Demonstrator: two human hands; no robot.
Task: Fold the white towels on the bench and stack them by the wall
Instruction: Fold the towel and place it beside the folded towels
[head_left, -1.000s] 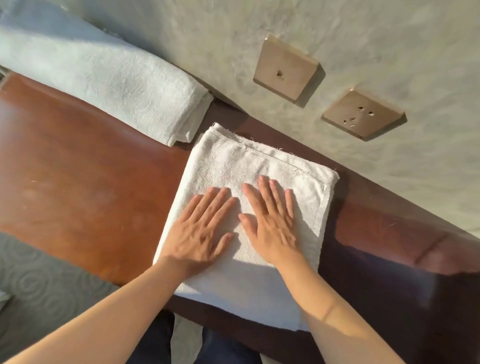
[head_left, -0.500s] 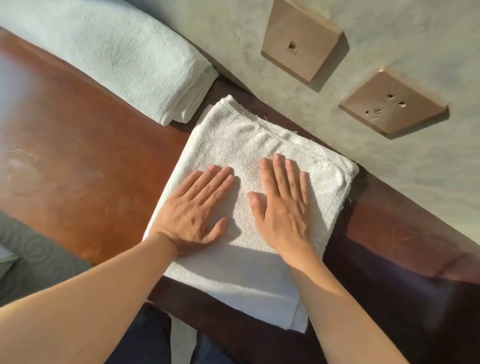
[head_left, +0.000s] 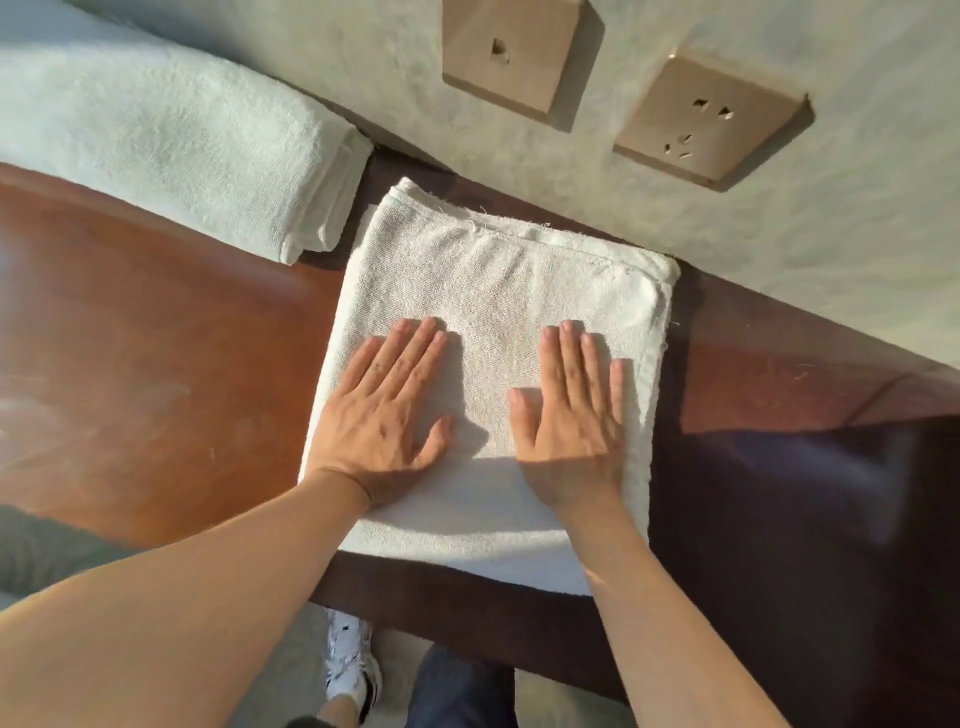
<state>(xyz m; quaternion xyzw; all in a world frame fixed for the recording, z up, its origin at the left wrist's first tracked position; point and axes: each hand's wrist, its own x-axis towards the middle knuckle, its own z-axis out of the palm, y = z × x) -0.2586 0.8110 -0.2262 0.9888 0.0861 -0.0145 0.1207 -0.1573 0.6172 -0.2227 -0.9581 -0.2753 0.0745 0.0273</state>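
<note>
Folded towel now sits closer to the wall. Left hand and right hand, fingers flat, have slid apart, smoothing it, holding nothing.

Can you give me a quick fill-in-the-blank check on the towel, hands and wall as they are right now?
1. Both hands, left hand and right hand, lie ____ on the towel.
2. The towel lies on the ____.
3. The wall carries ____ socket plates.

Missing words: flat; bench; two
</note>
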